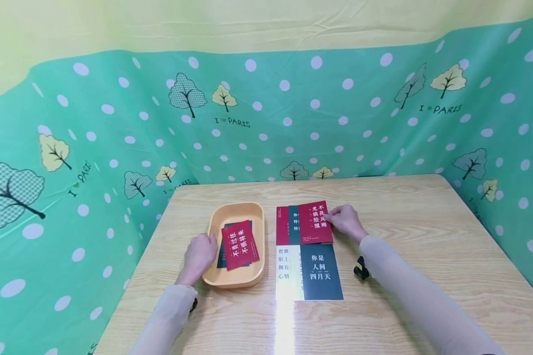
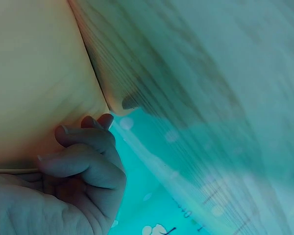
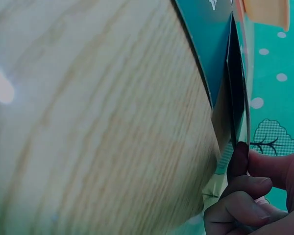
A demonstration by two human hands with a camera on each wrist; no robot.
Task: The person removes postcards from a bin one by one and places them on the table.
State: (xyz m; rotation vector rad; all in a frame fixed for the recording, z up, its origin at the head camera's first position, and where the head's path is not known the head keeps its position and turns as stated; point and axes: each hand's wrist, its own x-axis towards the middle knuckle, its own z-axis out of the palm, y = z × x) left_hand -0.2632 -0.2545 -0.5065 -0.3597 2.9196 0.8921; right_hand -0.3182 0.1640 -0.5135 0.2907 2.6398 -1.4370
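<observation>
My left hand (image 1: 200, 257) grips the left wall of an orange plastic tub (image 1: 233, 284), its fingers curled by the wall in the left wrist view. Inside lie a red card (image 1: 241, 246) with white Chinese characters and a dark blue card (image 1: 220, 261) partly under it. My right hand (image 1: 347, 222) pinches a red card (image 1: 313, 231) by its right edge between thumb and finger. This card slants in the right wrist view and overlaps a dark teal card (image 1: 294, 229), beside another red card (image 1: 282, 231). In front lie a white card (image 1: 287, 291) and a dark blue card (image 1: 324, 288).
All this stands on a pale wood-grain table (image 1: 404, 212). A green curtain with dots and trees (image 1: 284, 118) hangs behind the table and along both sides. Light glares off the white card and the tabletop in front. Each wrist wears a dark strap.
</observation>
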